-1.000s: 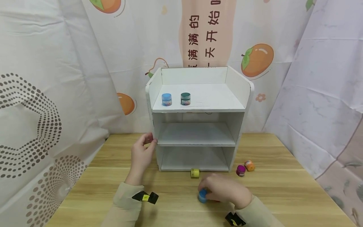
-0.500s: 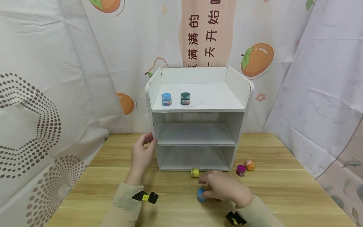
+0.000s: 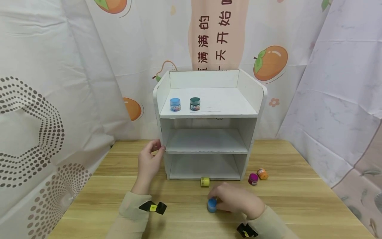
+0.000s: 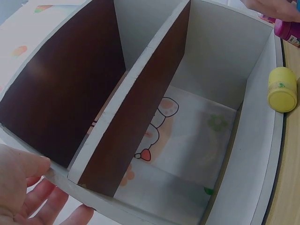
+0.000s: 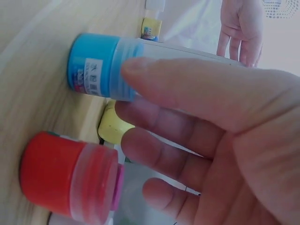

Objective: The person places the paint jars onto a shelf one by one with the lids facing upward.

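At the front of the table, my right hand [image 3: 235, 200] pinches the lid of a small blue paint jar [image 5: 91, 65] between thumb and index finger. The jar [image 3: 212, 205] stands upright on the wood. Close beside it is a red paint jar [image 5: 61, 173], hidden by the hand in the head view. My left hand [image 3: 150, 161] rests with thumb and fingertips at the left side panel of a white shelf unit [image 3: 209, 153]; its fingers look relaxed in the right wrist view. A yellow jar [image 3: 205, 182] lies on its side before the unit's bottom edge.
Upright on the top shelf [image 3: 221, 99] are a light blue jar [image 3: 175, 104] and a dark green jar [image 3: 195, 104]. Right of the unit, a purple jar [image 3: 253, 179] and a tipped orange jar [image 3: 263, 174] lie close together. Printed curtains [image 3: 89, 66] hang behind.
My right index finger lifts off the blue jar half a second ago and is back on it now. The jar has shifted slightly left. My left hand stays still.
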Action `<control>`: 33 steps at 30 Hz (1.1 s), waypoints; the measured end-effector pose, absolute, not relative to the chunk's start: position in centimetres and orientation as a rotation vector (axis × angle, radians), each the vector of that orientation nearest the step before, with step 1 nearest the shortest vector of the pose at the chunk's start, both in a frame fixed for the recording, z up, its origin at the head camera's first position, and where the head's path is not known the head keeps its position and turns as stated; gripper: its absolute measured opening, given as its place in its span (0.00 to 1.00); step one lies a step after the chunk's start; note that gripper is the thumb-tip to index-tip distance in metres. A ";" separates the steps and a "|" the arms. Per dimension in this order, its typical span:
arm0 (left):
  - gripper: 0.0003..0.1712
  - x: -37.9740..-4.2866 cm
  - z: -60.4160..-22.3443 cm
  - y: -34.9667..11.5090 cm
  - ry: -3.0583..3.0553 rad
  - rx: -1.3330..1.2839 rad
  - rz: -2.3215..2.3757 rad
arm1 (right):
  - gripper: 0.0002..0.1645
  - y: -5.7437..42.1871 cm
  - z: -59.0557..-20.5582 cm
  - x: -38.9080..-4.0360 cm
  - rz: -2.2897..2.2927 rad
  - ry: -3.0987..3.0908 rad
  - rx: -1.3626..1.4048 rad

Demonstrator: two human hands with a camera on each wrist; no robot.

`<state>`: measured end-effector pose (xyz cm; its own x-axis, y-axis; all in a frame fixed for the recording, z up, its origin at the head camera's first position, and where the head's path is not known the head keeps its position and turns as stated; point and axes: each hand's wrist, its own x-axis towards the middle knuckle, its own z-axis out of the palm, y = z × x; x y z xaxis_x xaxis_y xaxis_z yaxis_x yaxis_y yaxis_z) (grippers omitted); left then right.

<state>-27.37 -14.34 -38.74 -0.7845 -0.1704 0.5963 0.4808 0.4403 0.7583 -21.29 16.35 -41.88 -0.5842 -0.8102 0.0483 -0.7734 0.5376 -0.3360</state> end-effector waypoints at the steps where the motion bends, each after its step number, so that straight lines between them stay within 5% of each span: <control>1: 0.12 -27.4 -38.7 -14.3 -2.081 -0.259 -1.371 | 0.09 16.3 -41.9 -21.3 -0.494 2.661 -1.351; 10: 0.12 -27.4 -38.8 -14.3 -2.078 -0.261 -1.375 | 0.15 16.3 -42.2 -21.3 -0.541 2.688 -1.250; 19: 0.12 -27.3 -38.7 -14.3 -2.080 -0.255 -1.393 | 0.10 16.6 -42.4 -21.8 -0.534 2.610 -1.489; 25: 0.12 -27.2 -38.6 -14.2 -2.082 -0.254 -1.402 | 0.06 16.0 -42.7 -21.7 -0.500 2.656 -1.415; 33: 0.12 -27.3 -38.7 -14.3 -2.080 -0.258 -1.396 | 0.13 15.9 -42.6 -21.5 -0.508 2.687 -1.322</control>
